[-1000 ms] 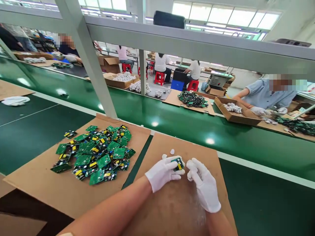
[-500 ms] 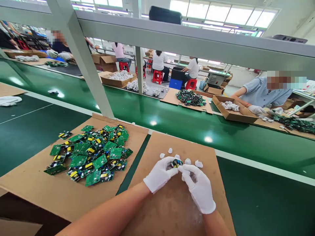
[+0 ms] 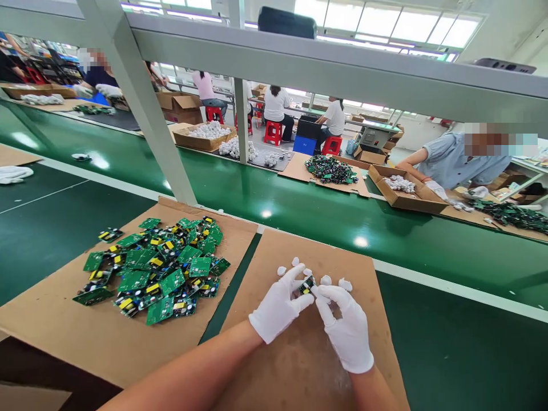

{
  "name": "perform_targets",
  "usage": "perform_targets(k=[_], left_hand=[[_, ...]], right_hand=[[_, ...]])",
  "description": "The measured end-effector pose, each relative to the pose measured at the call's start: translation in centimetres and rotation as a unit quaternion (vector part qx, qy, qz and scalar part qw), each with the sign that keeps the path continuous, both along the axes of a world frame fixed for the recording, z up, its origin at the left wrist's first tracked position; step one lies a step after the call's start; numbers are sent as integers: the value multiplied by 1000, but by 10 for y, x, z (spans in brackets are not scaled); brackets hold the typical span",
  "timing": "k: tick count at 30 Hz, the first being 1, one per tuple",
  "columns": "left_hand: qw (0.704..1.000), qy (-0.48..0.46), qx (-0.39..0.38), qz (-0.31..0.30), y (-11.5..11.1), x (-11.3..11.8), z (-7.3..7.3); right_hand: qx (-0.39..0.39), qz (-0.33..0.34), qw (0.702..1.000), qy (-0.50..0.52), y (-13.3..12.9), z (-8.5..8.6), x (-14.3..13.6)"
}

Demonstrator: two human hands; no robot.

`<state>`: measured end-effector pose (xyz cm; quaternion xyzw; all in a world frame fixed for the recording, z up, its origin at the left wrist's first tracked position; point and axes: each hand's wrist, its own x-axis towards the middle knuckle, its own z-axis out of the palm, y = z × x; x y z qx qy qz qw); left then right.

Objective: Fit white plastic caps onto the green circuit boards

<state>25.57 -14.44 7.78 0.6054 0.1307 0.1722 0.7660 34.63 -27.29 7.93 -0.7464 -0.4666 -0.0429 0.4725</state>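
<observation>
Both my hands wear white gloves and meet over the right cardboard sheet [image 3: 274,365]. A small green circuit board [image 3: 306,285] with a yellow part sits tilted between the thumb and fingers of my left hand [image 3: 280,305]. Closed in a pinch at the board's right edge is my right hand [image 3: 346,325]; whatever lies between its fingertips is hidden by the white glove. Just beyond the hands lie several small white lumps, among them a left one [image 3: 281,271] and a right one [image 3: 345,285].
A heap of circuit boards [image 3: 173,274] covers much of the left cardboard sheet [image 3: 51,319]. Past a pale rail runs a green conveyor belt [image 3: 231,188], with a grey frame post [image 3: 148,108] rising nearby. Across it, a person in a light blue shirt [image 3: 454,162] works beside a carton [image 3: 398,197].
My left fingers have spread a little, and the board has turned so more of its face shows. The right hand stays pinched at its edge. A small item on the belt has shifted left.
</observation>
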Motion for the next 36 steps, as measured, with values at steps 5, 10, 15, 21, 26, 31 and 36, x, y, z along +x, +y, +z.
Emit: perform_targets(k=[5,10,15,21,26,31,36], left_hand=[[998,17,61,28,-1,-2,0],[993,30,103,51,-5,-2,4],[1000,21,-13,12,-7,1,4],[994,-1,-81,-71,-5,-3,11],[983,3,-148,-113,-3,-4,12],[959,17,-240,-153,-1,-3,6],[970,30,-209,-117,-5,-2,10]], right_hand=[[1,-13,1000,-17,1,0,1],[-9,-11,998,-64,4,3,0],[-37,-37,989,-136,4,4,4],[-43,-54,974,-214,1,-2,9],[-80,6,988,-135,0,3,9],[-30,38,995,-91,-3,5,12],[4,28,979,-204,5,1,7]])
